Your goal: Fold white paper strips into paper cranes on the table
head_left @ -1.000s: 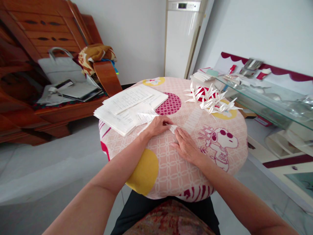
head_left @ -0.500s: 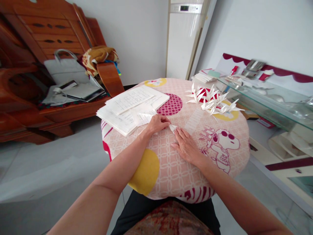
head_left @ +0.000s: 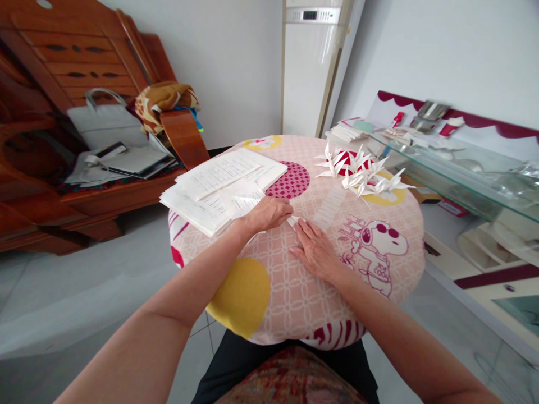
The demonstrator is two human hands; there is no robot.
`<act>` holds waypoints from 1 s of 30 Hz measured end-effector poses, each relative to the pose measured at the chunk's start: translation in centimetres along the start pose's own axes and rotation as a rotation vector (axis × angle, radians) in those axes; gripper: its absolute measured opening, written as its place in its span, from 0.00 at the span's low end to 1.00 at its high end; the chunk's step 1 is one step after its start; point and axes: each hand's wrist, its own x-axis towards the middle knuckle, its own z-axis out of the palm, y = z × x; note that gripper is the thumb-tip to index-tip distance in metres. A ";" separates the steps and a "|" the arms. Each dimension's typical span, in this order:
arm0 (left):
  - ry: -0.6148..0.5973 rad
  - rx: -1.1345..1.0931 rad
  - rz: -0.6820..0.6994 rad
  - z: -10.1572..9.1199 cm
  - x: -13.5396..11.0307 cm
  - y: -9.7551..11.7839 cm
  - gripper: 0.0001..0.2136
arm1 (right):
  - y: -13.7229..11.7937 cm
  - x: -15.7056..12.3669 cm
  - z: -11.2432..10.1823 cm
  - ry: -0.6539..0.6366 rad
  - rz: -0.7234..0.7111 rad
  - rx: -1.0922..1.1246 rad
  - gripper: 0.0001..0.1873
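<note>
Folded paper (head_left: pixel 292 221): right here, small and white, between my two sets of fingertips!
Left hand (head_left: pixel 268 215): fingers curled in at its tip; pinching or not, I can't tell.
Right hand (head_left: pixel 316 250): fingers flat, close together over its other end, thumb apart.
Written sheets (head_left: pixel 225 178): piled beyond my left fingers.
Spiky paper figures (head_left: pixel 353 181): clustered beyond my right fingers.

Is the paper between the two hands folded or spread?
Folded, apparently: the paper looks small and narrow between left hand and right hand.
</note>
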 end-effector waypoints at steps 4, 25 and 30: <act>-0.076 0.067 0.064 -0.7 0.2 -0.2 0.11 | 0.1 0.0 0.1 0.000 0.007 0.008 0.33; -0.198 0.151 -0.033 -0.1 0.2 0.5 0.08 | -0.3 0.1 0.0 -0.019 0.018 0.002 0.33; -0.059 0.084 -0.223 -0.4 -0.9 0.7 0.14 | -0.3 0.1 0.2 -0.008 0.013 -0.004 0.33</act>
